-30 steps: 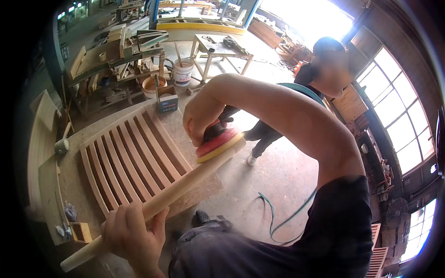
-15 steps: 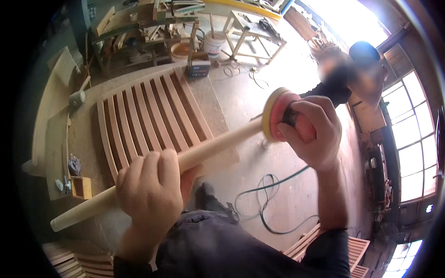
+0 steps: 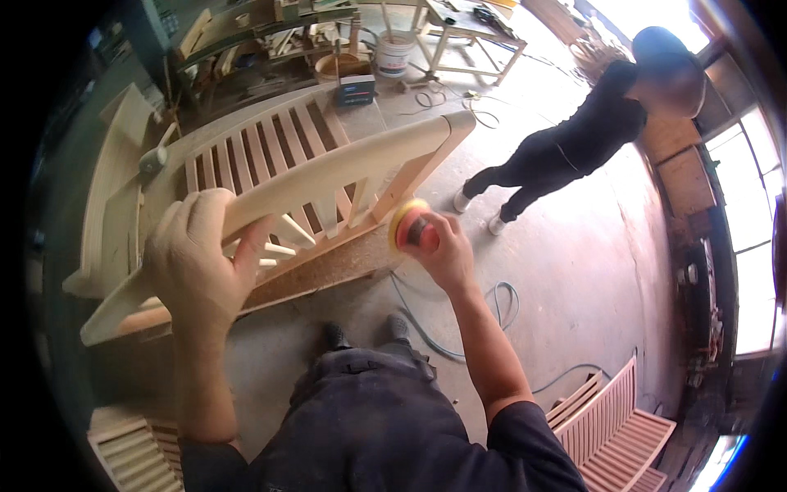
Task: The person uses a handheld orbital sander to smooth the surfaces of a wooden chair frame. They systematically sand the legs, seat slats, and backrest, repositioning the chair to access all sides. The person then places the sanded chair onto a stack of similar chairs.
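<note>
My left hand is wrapped around the thick, pale top rail of a slatted wooden backrest, with the thumb on the slat side. The backrest is tilted, and its short slats and end post show beneath the rail. In my right hand is a round red sander with a yellow pad. The sander is beside the backrest's end post, near its lower corner; whether the pad touches the wood I cannot tell. Behind the backrest, a second slatted wooden panel lies on the workbench.
A mallet and a dark box rest on the workbench. Beyond are a white bucket and a small table. Another person stands at right. A hose trails over the floor. Slatted benches stand behind me.
The backrest has tilted, so its slats and end post now show. My right hand has brought the sander down and left, off the rail's end. The other person now shows fully.
</note>
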The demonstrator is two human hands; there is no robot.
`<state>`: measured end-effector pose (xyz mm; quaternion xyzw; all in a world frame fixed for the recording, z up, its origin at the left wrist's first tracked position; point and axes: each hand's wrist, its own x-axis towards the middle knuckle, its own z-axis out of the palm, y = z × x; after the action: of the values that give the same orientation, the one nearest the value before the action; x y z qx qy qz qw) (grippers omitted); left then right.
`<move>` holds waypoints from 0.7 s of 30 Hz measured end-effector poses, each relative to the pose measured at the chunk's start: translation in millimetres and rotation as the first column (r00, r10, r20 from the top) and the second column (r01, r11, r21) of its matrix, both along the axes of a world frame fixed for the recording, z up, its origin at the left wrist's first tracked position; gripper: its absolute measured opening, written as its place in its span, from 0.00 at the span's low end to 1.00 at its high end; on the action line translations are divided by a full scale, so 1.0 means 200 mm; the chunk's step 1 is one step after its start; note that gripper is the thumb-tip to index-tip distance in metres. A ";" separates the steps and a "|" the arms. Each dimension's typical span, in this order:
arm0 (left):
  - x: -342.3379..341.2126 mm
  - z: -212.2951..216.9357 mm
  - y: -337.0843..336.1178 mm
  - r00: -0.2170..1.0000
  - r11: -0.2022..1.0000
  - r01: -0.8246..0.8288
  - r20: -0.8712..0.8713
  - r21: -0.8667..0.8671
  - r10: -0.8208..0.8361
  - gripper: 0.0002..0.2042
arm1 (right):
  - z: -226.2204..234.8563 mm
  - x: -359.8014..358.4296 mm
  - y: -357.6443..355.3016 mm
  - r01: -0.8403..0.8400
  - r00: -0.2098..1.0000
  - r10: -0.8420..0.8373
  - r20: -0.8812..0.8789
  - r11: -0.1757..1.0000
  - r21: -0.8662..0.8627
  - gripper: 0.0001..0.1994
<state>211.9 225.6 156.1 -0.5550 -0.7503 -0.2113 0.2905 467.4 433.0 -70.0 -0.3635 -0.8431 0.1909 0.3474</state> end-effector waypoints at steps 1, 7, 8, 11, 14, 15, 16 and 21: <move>0.01 0.00 0.02 1.000 1.000 0.000 0.026 0.010 0.000 0.19 | -0.07 0.05 -0.01 0.013 0.999 -0.004 0.054 0.985 -0.171 0.36; 0.08 0.09 0.06 0.978 0.973 -0.136 0.131 -0.186 0.162 0.21 | -0.43 0.33 -0.07 0.127 0.962 0.045 0.270 0.800 -0.587 0.37; 0.09 0.11 0.07 0.974 0.961 -0.147 0.138 -0.233 0.182 0.21 | -0.48 0.34 -0.06 0.133 0.950 0.068 0.305 0.796 -0.591 0.37; 0.12 0.15 0.12 0.965 0.920 -0.191 0.106 -0.341 0.240 0.22 | -0.62 0.32 0.04 0.096 0.968 0.047 0.245 0.837 -0.538 0.33; 0.11 0.15 0.13 0.943 0.888 -0.224 0.143 -0.402 0.302 0.23 | -0.67 0.19 0.18 0.081 0.980 0.017 0.198 0.876 -0.476 0.31; 0.10 0.15 0.13 0.942 0.884 -0.227 0.137 -0.409 0.305 0.23 | -0.71 0.15 0.25 0.071 0.984 0.011 0.180 0.894 -0.443 0.31; 0.10 0.15 0.12 0.941 0.879 -0.233 0.130 -0.416 0.311 0.24 | -0.74 0.10 0.30 0.058 0.987 0.009 0.161 0.910 -0.410 0.31; 0.06 0.10 0.10 0.963 0.917 -0.229 0.060 -0.326 0.262 0.25 | -0.79 -0.10 0.49 0.134 0.962 0.005 0.272 0.862 -0.489 0.34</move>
<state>224.7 246.1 176.2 -0.4840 -0.8521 -0.0786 0.1832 446.6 531.7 -227.7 -0.4916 -0.7899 0.3421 0.1317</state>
